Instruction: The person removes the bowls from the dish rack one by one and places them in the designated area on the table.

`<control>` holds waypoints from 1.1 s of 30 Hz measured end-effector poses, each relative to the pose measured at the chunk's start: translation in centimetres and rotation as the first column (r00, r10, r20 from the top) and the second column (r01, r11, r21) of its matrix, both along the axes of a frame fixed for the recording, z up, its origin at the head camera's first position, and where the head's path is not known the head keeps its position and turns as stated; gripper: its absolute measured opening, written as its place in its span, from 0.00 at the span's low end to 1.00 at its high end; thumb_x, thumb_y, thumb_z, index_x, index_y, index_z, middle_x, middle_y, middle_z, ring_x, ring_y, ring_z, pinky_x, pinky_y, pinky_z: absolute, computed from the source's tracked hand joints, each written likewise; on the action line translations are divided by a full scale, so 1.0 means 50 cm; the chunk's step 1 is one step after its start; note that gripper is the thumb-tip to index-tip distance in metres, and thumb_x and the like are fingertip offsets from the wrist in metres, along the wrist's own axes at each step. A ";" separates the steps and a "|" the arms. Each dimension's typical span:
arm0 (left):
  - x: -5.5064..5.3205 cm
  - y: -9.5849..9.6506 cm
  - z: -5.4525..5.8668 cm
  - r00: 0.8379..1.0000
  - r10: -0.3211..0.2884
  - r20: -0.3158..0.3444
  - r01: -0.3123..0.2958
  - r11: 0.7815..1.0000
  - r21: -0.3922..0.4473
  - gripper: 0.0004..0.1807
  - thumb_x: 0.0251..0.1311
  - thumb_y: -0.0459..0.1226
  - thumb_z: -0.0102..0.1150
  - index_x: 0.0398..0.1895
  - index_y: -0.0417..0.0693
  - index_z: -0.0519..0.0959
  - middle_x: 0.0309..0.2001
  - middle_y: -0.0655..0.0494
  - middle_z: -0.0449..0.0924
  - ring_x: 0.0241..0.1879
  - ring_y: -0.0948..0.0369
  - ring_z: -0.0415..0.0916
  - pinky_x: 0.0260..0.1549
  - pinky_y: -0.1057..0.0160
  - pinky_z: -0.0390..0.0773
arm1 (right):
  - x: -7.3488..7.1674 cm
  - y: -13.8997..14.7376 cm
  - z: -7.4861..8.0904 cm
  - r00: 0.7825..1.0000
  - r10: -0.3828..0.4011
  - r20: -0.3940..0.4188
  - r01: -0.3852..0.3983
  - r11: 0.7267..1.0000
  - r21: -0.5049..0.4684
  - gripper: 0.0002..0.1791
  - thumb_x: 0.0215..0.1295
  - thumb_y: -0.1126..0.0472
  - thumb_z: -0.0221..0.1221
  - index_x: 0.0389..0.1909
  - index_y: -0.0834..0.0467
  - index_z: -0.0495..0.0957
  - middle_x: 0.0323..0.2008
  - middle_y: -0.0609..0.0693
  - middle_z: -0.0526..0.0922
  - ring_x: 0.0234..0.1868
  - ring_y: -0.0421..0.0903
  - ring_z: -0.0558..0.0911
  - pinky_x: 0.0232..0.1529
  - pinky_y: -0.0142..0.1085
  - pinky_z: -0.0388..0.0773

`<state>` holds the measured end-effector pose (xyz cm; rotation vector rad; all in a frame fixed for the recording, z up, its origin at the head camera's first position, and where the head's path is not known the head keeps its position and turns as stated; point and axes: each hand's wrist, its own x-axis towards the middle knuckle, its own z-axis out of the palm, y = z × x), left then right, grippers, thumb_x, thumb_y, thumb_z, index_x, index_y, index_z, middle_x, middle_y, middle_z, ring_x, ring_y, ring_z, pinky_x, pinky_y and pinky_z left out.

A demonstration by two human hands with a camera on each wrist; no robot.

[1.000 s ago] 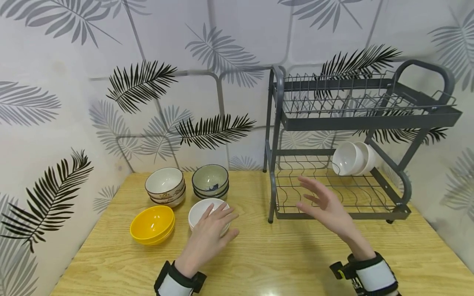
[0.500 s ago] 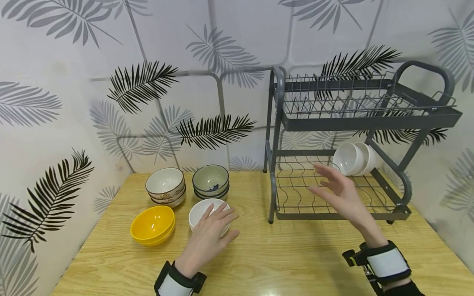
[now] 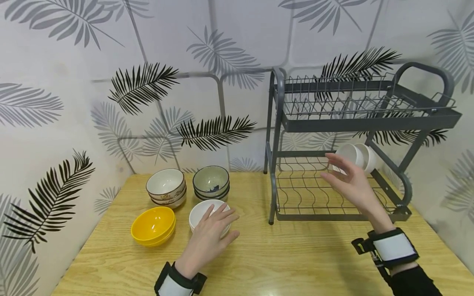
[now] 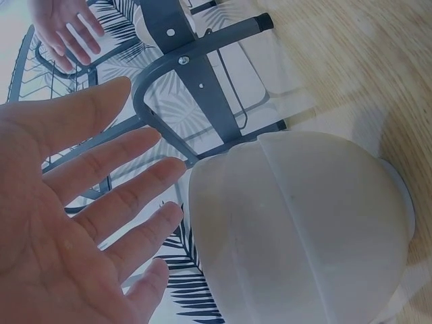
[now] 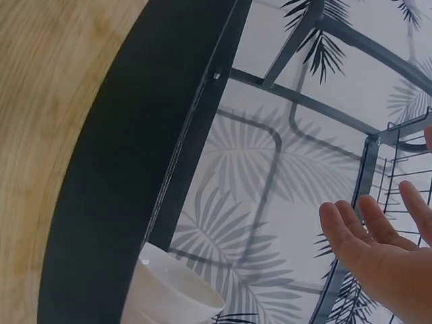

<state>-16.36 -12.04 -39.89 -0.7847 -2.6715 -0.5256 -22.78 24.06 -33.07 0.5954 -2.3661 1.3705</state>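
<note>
My left hand (image 3: 211,234) hovers with fingers spread over a white bowl stack (image 3: 198,210). In the left wrist view, those stacked bowls (image 4: 304,223) stand beside my palm, and a gap separates them from my fingertips. On the rack's lower tier, two white bowls (image 3: 367,158) lean on their sides at the right end. My right hand (image 3: 352,187) is raised in front of them with fingers loosely bent, partly hiding the nearer one. The right wrist view shows nothing in that hand (image 5: 381,256); a white bowl (image 5: 179,287) appears low there.
A grey two-tier dish rack (image 3: 370,124) occupies the table's right side. Left of it stand yellow bowls (image 3: 152,226), brown-rimmed white bowls (image 3: 165,185) and green-grey bowls (image 3: 211,183), each stacked. Leaf-patterned wall covering (image 3: 240,102) rises behind the wooden table (image 3: 266,255).
My right hand has moved right and slightly up, from before the middle of the rack to the leaning white bowls. My left hand has stayed over the white stack.
</note>
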 end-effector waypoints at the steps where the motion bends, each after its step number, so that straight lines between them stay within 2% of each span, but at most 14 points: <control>1: 0.000 0.000 0.000 1.000 0.001 0.000 -0.001 1.000 0.000 0.22 0.58 0.43 0.63 0.55 0.45 0.80 0.59 0.48 0.76 0.65 0.50 0.62 0.68 0.43 0.53 | -0.004 0.002 0.002 1.000 -0.003 0.002 0.003 1.000 -0.005 0.31 0.66 0.64 0.58 0.67 0.68 0.61 0.66 0.66 0.63 0.65 0.62 0.62 0.63 0.57 0.65; 3: -0.001 0.000 0.000 1.000 0.003 -0.001 -0.003 1.000 -0.003 0.22 0.58 0.43 0.63 0.55 0.45 0.80 0.59 0.48 0.76 0.65 0.50 0.62 0.68 0.43 0.53 | -0.011 0.006 0.003 1.000 -0.012 0.007 0.012 1.000 -0.011 0.31 0.66 0.64 0.59 0.67 0.68 0.61 0.66 0.67 0.63 0.65 0.63 0.61 0.61 0.62 0.63; 7: -0.001 0.000 0.000 1.000 0.004 0.005 -0.004 1.000 -0.006 0.22 0.58 0.44 0.63 0.55 0.45 0.80 0.59 0.49 0.76 0.65 0.50 0.62 0.68 0.44 0.53 | -0.025 0.018 0.004 1.000 -0.030 0.008 0.030 1.000 -0.003 0.33 0.65 0.65 0.59 0.68 0.70 0.60 0.67 0.69 0.61 0.65 0.67 0.59 0.61 0.65 0.60; 12: -0.001 0.000 0.000 1.000 0.004 0.005 -0.004 1.000 -0.002 0.22 0.58 0.44 0.63 0.55 0.45 0.80 0.59 0.49 0.76 0.65 0.50 0.62 0.68 0.44 0.53 | -0.036 0.031 0.005 0.997 -0.076 -0.005 0.076 0.997 0.034 0.32 0.65 0.63 0.59 0.67 0.68 0.62 0.67 0.68 0.60 0.65 0.67 0.59 0.61 0.64 0.60; 19: -0.001 0.000 0.001 1.000 0.002 0.003 -0.002 1.000 0.001 0.22 0.58 0.43 0.63 0.55 0.45 0.80 0.59 0.48 0.76 0.65 0.50 0.62 0.68 0.44 0.53 | -0.049 0.047 0.008 0.990 -0.139 0.019 0.137 0.987 0.089 0.32 0.66 0.59 0.59 0.67 0.67 0.62 0.67 0.68 0.59 0.65 0.66 0.59 0.62 0.64 0.61; 25: -0.001 -0.001 0.002 1.000 0.002 0.017 -0.002 1.000 0.002 0.22 0.59 0.44 0.62 0.55 0.45 0.79 0.59 0.48 0.76 0.65 0.50 0.62 0.68 0.44 0.53 | -0.060 0.065 0.004 0.989 -0.151 -0.001 0.150 0.981 0.124 0.32 0.68 0.59 0.57 0.68 0.69 0.60 0.67 0.71 0.59 0.64 0.70 0.59 0.60 0.66 0.61; 33: 0.000 0.000 0.001 1.000 0.000 0.027 -0.001 1.000 0.013 0.22 0.59 0.43 0.63 0.55 0.44 0.79 0.59 0.47 0.76 0.66 0.49 0.61 0.69 0.44 0.52 | -0.079 0.083 0.000 0.985 -0.169 0.018 0.165 0.976 0.139 0.32 0.69 0.59 0.56 0.68 0.70 0.60 0.66 0.73 0.58 0.63 0.72 0.58 0.59 0.67 0.60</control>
